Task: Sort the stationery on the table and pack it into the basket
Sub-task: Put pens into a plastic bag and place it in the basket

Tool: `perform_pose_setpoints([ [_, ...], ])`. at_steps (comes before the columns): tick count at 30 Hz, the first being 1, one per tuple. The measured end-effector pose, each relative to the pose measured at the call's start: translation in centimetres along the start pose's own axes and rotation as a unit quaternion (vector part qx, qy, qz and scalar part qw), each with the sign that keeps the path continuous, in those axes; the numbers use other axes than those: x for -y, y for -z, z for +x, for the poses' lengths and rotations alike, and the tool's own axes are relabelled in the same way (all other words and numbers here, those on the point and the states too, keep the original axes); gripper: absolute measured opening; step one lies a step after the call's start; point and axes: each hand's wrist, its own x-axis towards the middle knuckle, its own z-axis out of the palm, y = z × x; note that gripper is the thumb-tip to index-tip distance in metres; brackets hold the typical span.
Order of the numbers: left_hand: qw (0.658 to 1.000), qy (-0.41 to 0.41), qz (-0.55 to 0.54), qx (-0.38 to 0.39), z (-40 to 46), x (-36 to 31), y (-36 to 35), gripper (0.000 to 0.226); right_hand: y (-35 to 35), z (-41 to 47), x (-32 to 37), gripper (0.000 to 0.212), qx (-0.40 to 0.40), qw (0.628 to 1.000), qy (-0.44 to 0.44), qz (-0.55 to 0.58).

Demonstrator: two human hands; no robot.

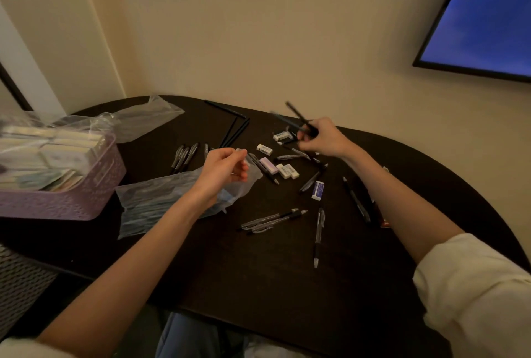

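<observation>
Both forearms reach forward, left hand point(222, 169) and right hand point(321, 137) with fingers curled.

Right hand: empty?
No, the right hand grips dark pencils in its fingers, raised above the table.

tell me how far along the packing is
Done: the purple basket already holds packed stationery. In hand: right hand grips dark pencils; left hand holds the plastic bag open. Left: loose pens and erasers on the table.
</observation>
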Motion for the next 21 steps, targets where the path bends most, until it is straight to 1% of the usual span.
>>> perform_pose_setpoints([
  [3, 1.000, 0.000, 0.009, 0.001, 0.3, -0.1, 0.0, 0.023, 0.4, 1.0, 0.9, 0.008, -0.107, 0.991, -0.006, 0.076],
  [5, 1.000, -0.002, 0.008, 0.003, 0.6, -0.2, 0.1, 0.023, 0.7, 2.0, 0.7, 0.005, -0.134, 0.987, -0.009, 0.086],
  [7, 1.000, -0.006, 0.008, 0.004, 0.8, -0.3, 0.1, 0.024, 0.9, 3.2, 0.0, 0.009, -0.142, 0.989, -0.012, 0.042],
  [8, 1.000, -0.008, 0.009, 0.004, 0.8, -0.4, 0.1, 0.024, 0.9, 3.7, -0.3, 0.012, -0.148, 0.989, -0.012, -0.018],
  [10, 1.000, -0.010, 0.009, 0.002, 0.9, -0.5, 0.1, 0.024, 0.7, 4.7, -1.2, 0.019, -0.139, 0.975, -0.004, -0.173],
  [12, 1.000, -0.005, 0.006, 0.002, 1.0, -0.3, 0.2, 0.023, 0.2, 5.9, -2.4, 0.023, -0.107, 0.960, 0.008, -0.260],
  [17, 1.000, 0.008, 0.005, 0.018, 1.8, 0.6, 0.0, 0.024, -1.2, 8.6, -5.2, 0.033, -0.035, 0.944, 0.010, -0.328],
  [21, 1.000, 0.004, 0.002, 0.021, 2.7, 0.7, 0.2, 0.023, -1.9, 9.3, -6.8, 0.026, -0.015, 0.946, 0.004, -0.325],
])
